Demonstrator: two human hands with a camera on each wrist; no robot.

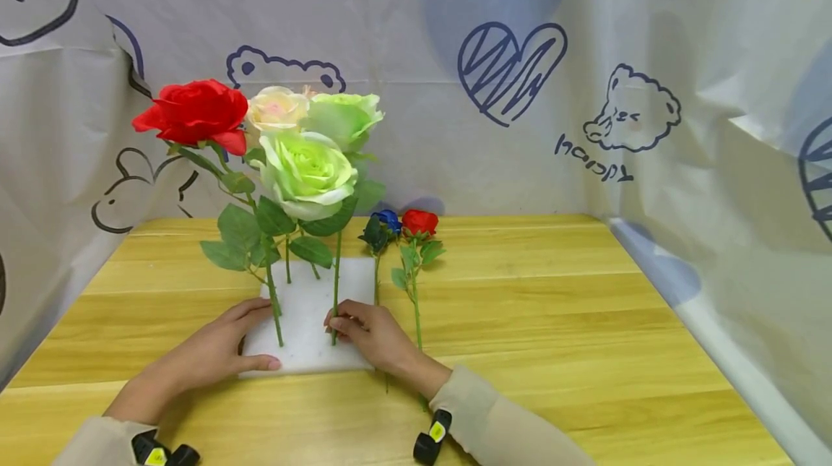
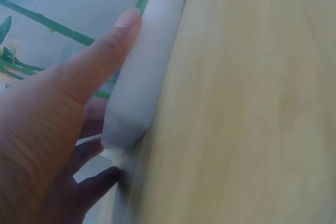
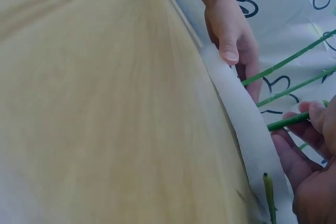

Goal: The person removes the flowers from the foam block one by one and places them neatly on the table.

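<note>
A white foam block [image 1: 305,354] lies flat on the table, with several artificial rose stems upright on it. My left hand [image 1: 217,347] rests at its left side, thumb on the top near the front edge and fingers along the side. My right hand [image 1: 373,336] pinches a green stem [image 3: 286,122] low down, just above the foam. That stem rises to the light green roses [image 1: 310,173]; leaves hide which bloom it carries. A red rose [image 1: 195,115] leans left above my left hand. Behind stands a cream-pink rose [image 1: 276,109].
Right of the foam, a blue rose [image 1: 388,220] and a smaller red rose [image 1: 419,222] lie on the wooden table [image 1: 552,321], stems pointing toward me. One cut stem end [image 3: 269,192] shows beside the foam. A white curtain [image 1: 403,141] with drawings hangs behind the table.
</note>
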